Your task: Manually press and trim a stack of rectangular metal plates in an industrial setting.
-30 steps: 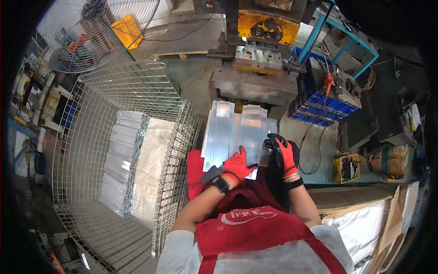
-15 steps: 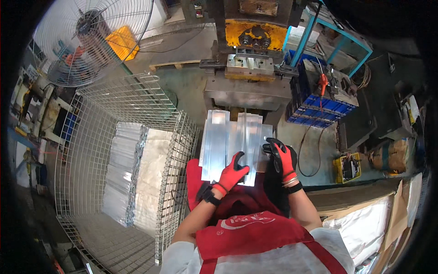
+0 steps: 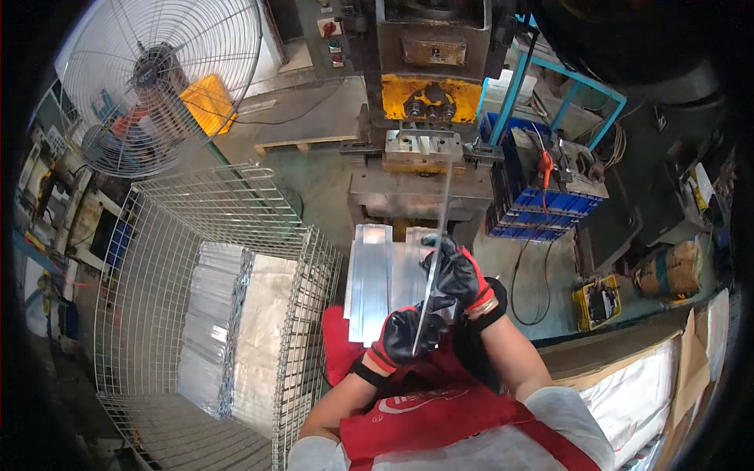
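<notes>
Both hands wear red and black gloves. Between them a long, thin aluminium profile (image 3: pixel 445 200) is raised and turned edge-on, its far end pointing toward the press. My left hand (image 3: pixel 407 336) is closed around its near end. Further up its length, my right hand (image 3: pixel 455 273) grips it from the right side. Beneath the hands, more silvery aluminium profiles (image 3: pixel 369 286) lie side by side in front of my lap, their right part partly covered by the hands.
Ahead stands a press with a metal die (image 3: pixel 424 145) on its bed. To the left, a wire mesh cage (image 3: pixel 314 275) holds stacked profiles (image 3: pixel 210 330); a large fan (image 3: pixel 157 74) is behind it. Blue crates (image 3: pixel 534 216) with tools stand at right, near a yellow bin (image 3: pixel 597 302).
One profile has been lifted off the others and turned onto its edge. My left hand has moved nearer and closed on it; my right hand has moved left and grips it too.
</notes>
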